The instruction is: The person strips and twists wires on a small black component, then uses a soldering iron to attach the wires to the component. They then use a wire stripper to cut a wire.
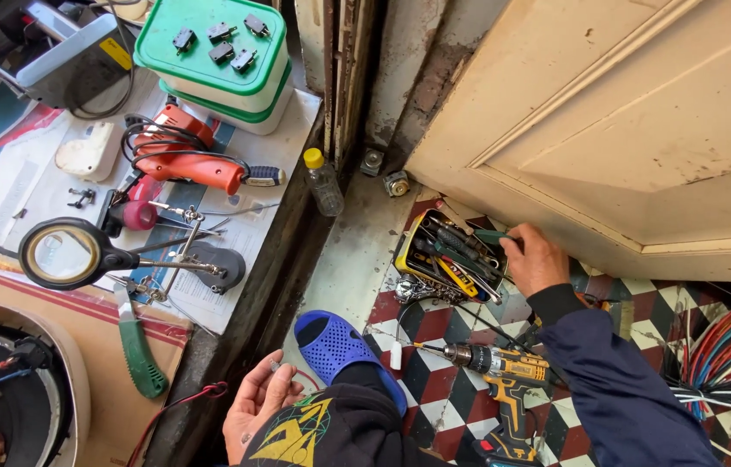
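Over toolbox, right hand on screwdriver

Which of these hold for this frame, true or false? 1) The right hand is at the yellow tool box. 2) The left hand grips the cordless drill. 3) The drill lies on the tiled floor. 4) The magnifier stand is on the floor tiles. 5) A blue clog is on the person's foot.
1) True: the right hand reaches into the yellow tool box and touches a green-handled tool.
2) False: the left hand is open, palm up, holding nothing; the cordless drill lies apart from it.
3) True.
4) False: the magnifier stand sits on the papers at left.
5) True: the blue clog.
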